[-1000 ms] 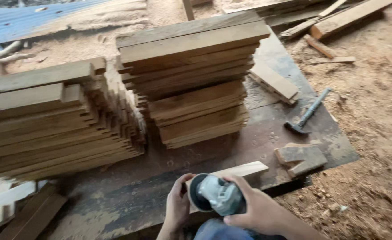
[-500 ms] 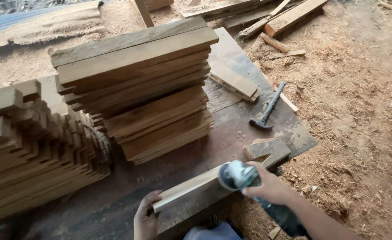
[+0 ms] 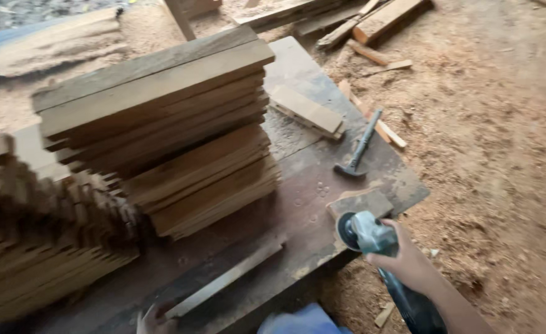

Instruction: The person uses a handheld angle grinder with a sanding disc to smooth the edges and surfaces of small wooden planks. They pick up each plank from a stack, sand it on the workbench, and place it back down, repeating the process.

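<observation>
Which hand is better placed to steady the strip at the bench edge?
Left, probably. The left hand is already at the near end of the strip, though mostly cut off by the frame. The right hand is occupied gripping the grinder, off past the strip's far end.

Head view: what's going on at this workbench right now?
A person stands at a dark workbench in a sawdust-covered yard. The right hand grips an angle grinder at the bench's near edge, beside a small wood block. The left hand, barely in frame, touches the near end of a thin wooden strip lying flat on the bench. Two tall stacks of planks sit behind it, with a hammer to the right.
</observation>
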